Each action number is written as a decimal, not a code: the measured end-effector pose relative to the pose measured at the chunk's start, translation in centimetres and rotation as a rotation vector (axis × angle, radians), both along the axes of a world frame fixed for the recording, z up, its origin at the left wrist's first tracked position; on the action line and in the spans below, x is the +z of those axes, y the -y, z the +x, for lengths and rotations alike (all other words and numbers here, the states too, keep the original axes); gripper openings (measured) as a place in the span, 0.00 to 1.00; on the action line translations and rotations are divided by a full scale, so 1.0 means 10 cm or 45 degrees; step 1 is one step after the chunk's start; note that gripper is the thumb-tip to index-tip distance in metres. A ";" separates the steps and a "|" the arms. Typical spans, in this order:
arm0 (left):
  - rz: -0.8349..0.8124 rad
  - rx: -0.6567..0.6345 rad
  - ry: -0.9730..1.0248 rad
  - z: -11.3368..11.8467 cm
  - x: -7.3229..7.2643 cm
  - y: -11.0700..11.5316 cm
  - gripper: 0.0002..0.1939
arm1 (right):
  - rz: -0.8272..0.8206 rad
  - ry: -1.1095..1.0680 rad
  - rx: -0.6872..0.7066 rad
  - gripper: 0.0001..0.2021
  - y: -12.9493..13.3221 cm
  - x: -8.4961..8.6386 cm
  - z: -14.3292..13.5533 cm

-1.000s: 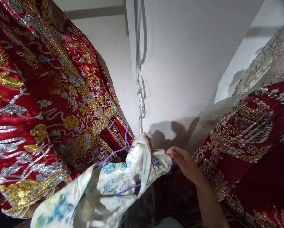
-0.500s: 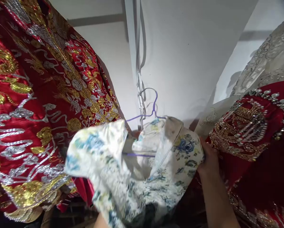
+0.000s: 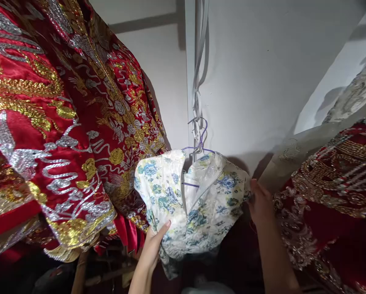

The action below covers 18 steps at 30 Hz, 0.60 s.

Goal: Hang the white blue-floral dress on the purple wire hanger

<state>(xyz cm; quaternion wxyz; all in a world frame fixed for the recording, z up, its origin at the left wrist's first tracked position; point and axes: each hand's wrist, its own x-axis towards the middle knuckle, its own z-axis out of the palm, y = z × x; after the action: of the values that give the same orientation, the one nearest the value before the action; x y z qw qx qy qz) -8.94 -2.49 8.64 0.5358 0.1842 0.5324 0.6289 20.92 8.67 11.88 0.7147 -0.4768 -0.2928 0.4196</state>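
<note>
A white floral top (image 3: 198, 216) with blue roses and a crossed neckline hangs in front of me. It is on a thin purple wire hanger (image 3: 204, 136), whose hook sits by a white knotted cord (image 3: 197, 102) on the wall. My left hand (image 3: 152, 245) grips the top's lower left side, thumb lying on the front and fingers behind the cloth. At the right sleeve's edge, my right hand (image 3: 260, 201) is closed on the fabric; part of its grip is in shadow.
A red jacket (image 3: 109, 110) with gold and silver embroidery hangs close on the left. To the right are a beaded red garment (image 3: 333, 179) and a pale lace garment (image 3: 354, 92). The white wall (image 3: 247, 73) stands behind, and wooden bars (image 3: 80, 273) show low at left.
The top now hangs lower and flatter, its neckline drawn together. My left hand has come into view on its front side. The view has shifted, moving the surroundings rightward.
</note>
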 end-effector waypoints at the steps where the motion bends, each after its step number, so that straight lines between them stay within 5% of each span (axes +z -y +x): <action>1: 0.002 -0.016 -0.012 0.00 -0.01 0.01 0.38 | -0.029 0.003 -0.055 0.27 0.03 -0.04 0.02; 6: -0.074 -0.090 -0.085 0.00 -0.07 -0.02 0.40 | -0.212 0.045 -0.177 0.32 0.14 -0.24 0.00; 11: -0.050 -0.114 -0.044 0.30 -0.17 -0.02 0.38 | -0.249 0.279 -0.188 0.32 0.37 -0.58 -0.48; 12: -0.046 -0.108 -0.037 0.38 -0.19 -0.02 0.38 | -0.224 0.326 -0.121 0.28 0.44 -0.63 -0.61; 16: -0.002 -0.139 -0.009 0.60 -0.22 -0.04 0.37 | -0.135 0.442 0.695 0.22 0.61 -0.69 -0.96; 18: 0.015 -0.172 0.023 0.63 -0.20 -0.03 0.38 | -0.119 0.487 0.883 0.25 0.58 -0.63 -0.97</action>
<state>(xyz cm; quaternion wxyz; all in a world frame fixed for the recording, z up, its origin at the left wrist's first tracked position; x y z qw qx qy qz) -2.65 -2.19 6.63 0.5807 0.2170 0.5102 0.5961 11.19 2.89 5.56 0.4408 -0.4512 -0.5448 0.5525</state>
